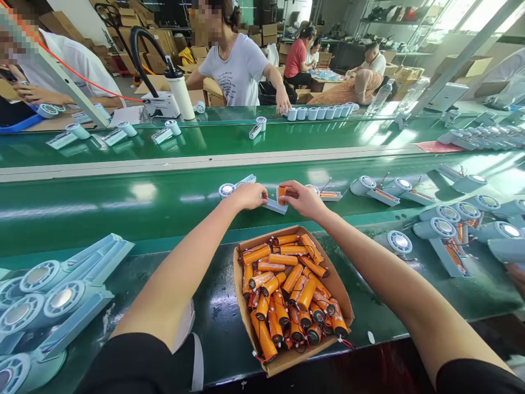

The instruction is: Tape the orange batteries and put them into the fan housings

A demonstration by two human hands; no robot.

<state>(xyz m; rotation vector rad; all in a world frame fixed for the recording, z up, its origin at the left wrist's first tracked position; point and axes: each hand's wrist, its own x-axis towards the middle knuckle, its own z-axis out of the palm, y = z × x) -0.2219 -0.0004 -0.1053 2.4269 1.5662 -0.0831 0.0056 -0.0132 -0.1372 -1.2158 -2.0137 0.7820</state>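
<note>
Between the fingers of my right hand [304,199] is an orange battery [281,195], held upright over the green conveyor belt. Just below it lies an open light-blue fan handle [274,206]. My left hand [251,196] is closed in a pinch at the near end of that handle; what its fingertips hold is too small to make out. Behind the left wrist rests another light-blue fan [227,190], its handle pointing up and right. Close in front of me, a cardboard box [292,232] is heaped with orange batteries [283,284] with thin red and black wires.
Several finished-looking fan bodies [61,298] are stacked at left. On the right lie more fans [443,227] with batteries and wires showing. Beyond a pale divider rail [164,163], a second belt carries fans, and a co-worker [238,65] reaches toward a row of them [322,113].
</note>
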